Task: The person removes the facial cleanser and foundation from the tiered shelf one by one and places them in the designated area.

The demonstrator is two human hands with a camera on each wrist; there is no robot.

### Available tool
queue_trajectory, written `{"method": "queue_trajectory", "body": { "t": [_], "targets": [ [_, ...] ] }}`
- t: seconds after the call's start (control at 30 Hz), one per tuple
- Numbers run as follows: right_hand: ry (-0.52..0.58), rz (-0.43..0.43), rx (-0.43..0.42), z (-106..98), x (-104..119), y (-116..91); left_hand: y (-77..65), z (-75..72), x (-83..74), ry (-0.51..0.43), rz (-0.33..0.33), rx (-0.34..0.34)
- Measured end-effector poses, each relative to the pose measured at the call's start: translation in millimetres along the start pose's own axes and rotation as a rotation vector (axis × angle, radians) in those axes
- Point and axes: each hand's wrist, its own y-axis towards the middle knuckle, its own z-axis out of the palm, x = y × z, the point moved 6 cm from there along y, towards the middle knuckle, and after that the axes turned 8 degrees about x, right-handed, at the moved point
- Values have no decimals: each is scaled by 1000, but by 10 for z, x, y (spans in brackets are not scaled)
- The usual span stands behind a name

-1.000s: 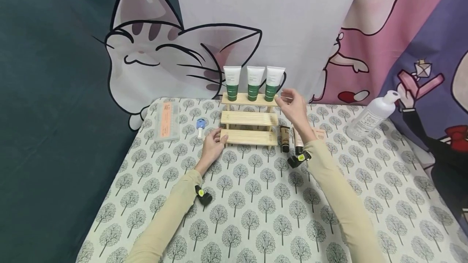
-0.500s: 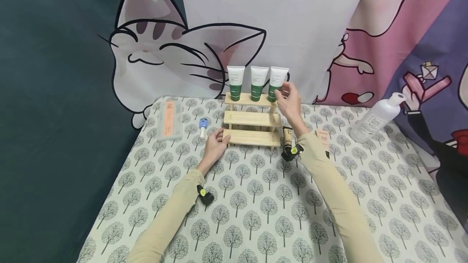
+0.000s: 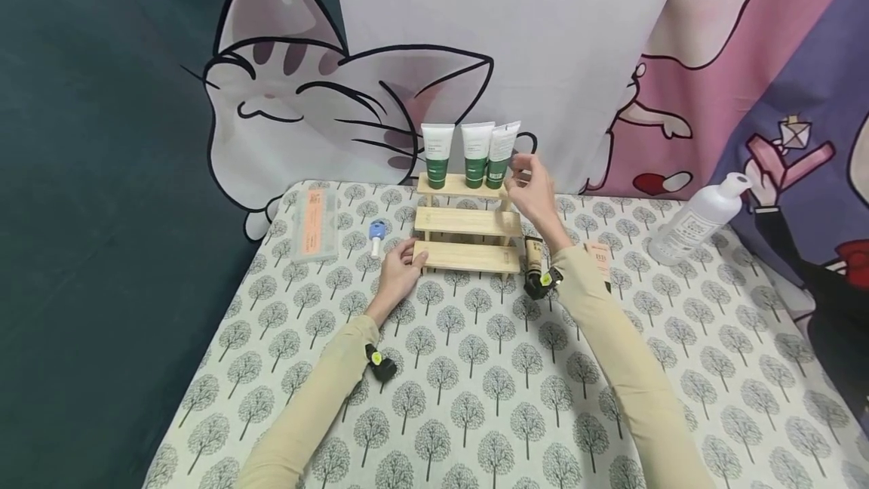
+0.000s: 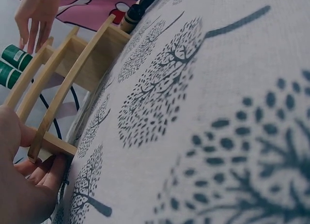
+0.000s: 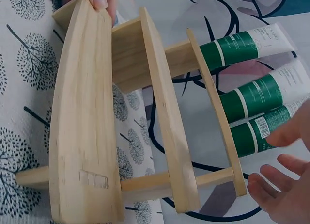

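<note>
On the top shelf of a three-step wooden rack (image 3: 468, 221) stand white-and-green squeeze tubes: a left tube (image 3: 437, 157), a middle tube (image 3: 477, 155) and a right tube (image 3: 501, 157). The right tube leans slightly to the right, its base close against the middle one; its barcode shows in the right wrist view. My left hand (image 3: 399, 274) grips the left end of the lowest shelf, thumb on top and fingers underneath. Beside the right tube is my right hand (image 3: 532, 191), with its fingers (image 5: 276, 185) spread and nothing held. Its thumb is close to the tube; whether they touch I cannot tell.
Right of the rack lies a small beige tube (image 3: 534, 255), partly behind the wrist camera, and a peach box (image 3: 600, 259). A white pump-style bottle (image 3: 695, 221) leans farther right. Left are a blue-and-white item (image 3: 376, 238) and a clear case (image 3: 316, 225) with an orange label.
The right tube has shifted left toward the middle tube, turned and tilted. My right hand first came in to touch it, then its fingers parted from it. My left hand keeps its grip.
</note>
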Motion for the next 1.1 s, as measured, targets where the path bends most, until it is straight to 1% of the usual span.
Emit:
{"method": "queue_trajectory", "body": {
  "t": [0.07,0.13,0.33,0.43,0.67,0.8,0.9,1.0,1.1],
  "targets": [
    [6,-9,25,28,1,3,-1,13,8,0,-3,0],
    [-2,-20,28,52,29,11,-6,27,9,-1,-3,0],
    [-44,-19,-18,106,98,41,-5,62,2,-5,18,0],
    [-29,-12,-31,114,95,43,-7,67,-4,-9,16,2],
    [-9,-21,-12,100,98,38,5,48,1,-8,-2,-2],
    [33,-21,6,83,78,40,7,41,0,-11,-4,-1],
    [87,-21,25,56,62,43,5,35,4,-8,-7,-4],
    [176,-6,47,11,50,49,4,24,6,-8,-4,-11],
    [303,31,55,-50,35,51,3,12,11,-9,-4,-16]
  ]
}}
